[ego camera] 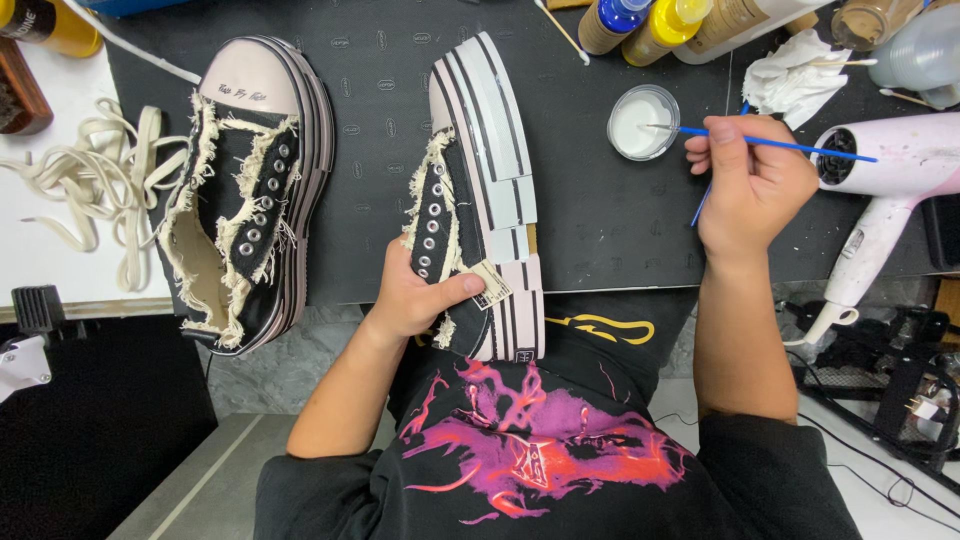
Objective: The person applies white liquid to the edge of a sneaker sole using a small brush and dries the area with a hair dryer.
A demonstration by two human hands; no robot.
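Here we hold the platform sneaker (pixel 478 200) on its side at the front edge of the counter (pixel 620 220), on the black mat, with the striped sole turned up; our left hand (pixel 415 295) is closed around its heel part, thumb pressing on the small tag. Our right hand (pixel 755 180) is closed on a thin blue brush (pixel 775 143), and the brush tip is in the small round dish of white paint (pixel 642 121) near the back edge of the counter. To do this step well, we think it is better to take only little paint, wipe the tip on the rim of the dish, and keep the shoe steady against the mat so that the stripes stay clean. The second sneaker (pixel 245 190) stands upright at the left side of the mat, well apart from the paint, with loose laces (pixel 100 180) beside it. A pink hair dryer (pixel 890 190) lies at the right edge, and paint bottles (pixel 660 22) stand along the back edge.
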